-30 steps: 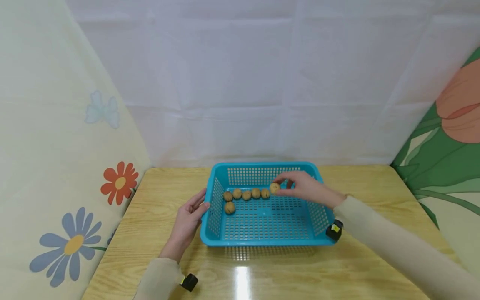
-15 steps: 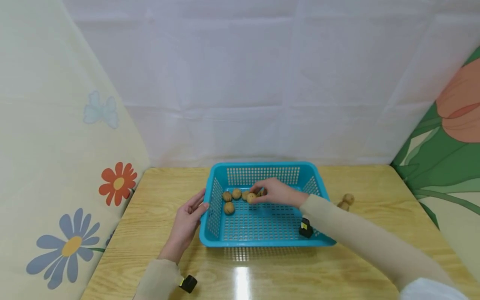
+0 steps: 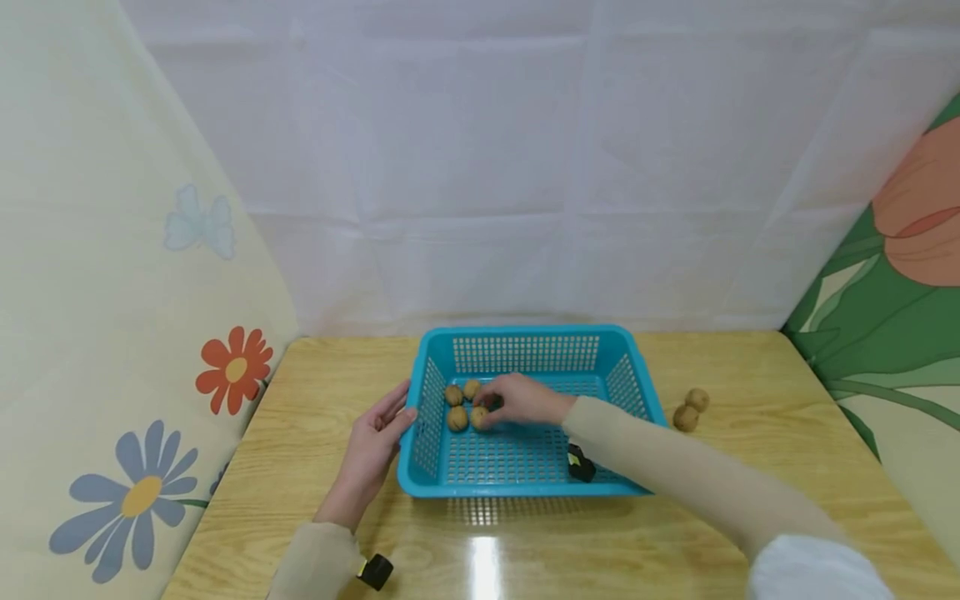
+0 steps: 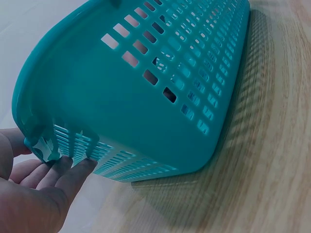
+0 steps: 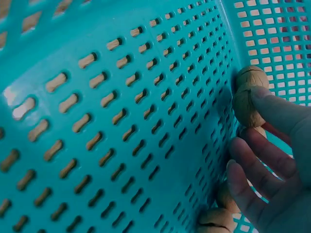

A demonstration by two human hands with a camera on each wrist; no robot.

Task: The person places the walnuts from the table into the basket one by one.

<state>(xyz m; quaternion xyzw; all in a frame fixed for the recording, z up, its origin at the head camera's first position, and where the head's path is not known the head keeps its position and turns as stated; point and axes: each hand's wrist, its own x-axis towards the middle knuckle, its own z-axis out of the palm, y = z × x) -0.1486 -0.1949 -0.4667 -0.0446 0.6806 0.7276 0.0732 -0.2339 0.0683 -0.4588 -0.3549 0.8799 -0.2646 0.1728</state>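
A blue plastic basket with slotted walls rests on the wooden table. My left hand grips its left rim, thumb over the edge and fingers against the outside wall. Inside the basket, my right hand pinches a walnut low at the floor, right beside another walnut. Two more walnuts, one at the far left corner and one to its right, lie behind these. Further walnuts show below the fingers in the right wrist view; my right hand hides them from the head view.
Two walnuts lie touching on the table to the right of the basket. A white cloth hangs behind the table, with flower-printed cloths at both sides. Each wrist carries a small black camera.
My right hand has carried the pinched walnut leftward and toward me, down beside the near-left walnut. The two walnuts on the table have come into sight. My left hand stays on the rim.
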